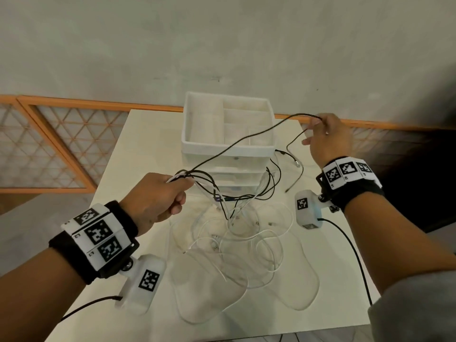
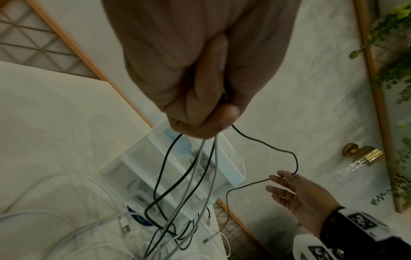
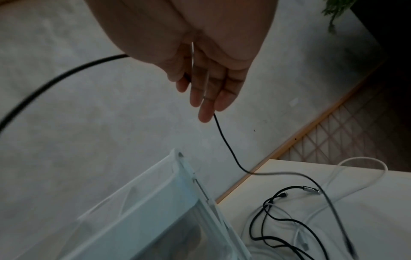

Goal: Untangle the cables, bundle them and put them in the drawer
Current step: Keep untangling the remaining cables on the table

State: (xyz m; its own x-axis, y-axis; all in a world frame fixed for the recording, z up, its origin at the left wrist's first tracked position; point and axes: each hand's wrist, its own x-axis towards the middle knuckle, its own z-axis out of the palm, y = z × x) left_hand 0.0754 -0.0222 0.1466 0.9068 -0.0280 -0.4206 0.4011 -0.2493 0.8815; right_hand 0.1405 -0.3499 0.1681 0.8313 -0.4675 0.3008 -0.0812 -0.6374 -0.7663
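Left hand (image 1: 158,196) clenched round a bunch of black and white cables (image 2: 191,177), held above the table (image 1: 128,144). Right hand (image 1: 328,139) pinches one black cable (image 1: 246,137) at thumb and forefinger, other fingers straight, raised beside the drawer unit (image 1: 227,144). Judgement: draw the black strand out slowly, slackening the left fist so it slips free without snagging the white cables (image 1: 246,243).

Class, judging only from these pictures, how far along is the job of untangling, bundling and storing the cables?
Done: nothing finished; no bundle shows and the drawer unit shows no open drawer. In hand: the left hand grips several black and white strands, while the right hand draws one black cable away from them. Left: the white cables still lie looped on the table; all bundling and storing remains.
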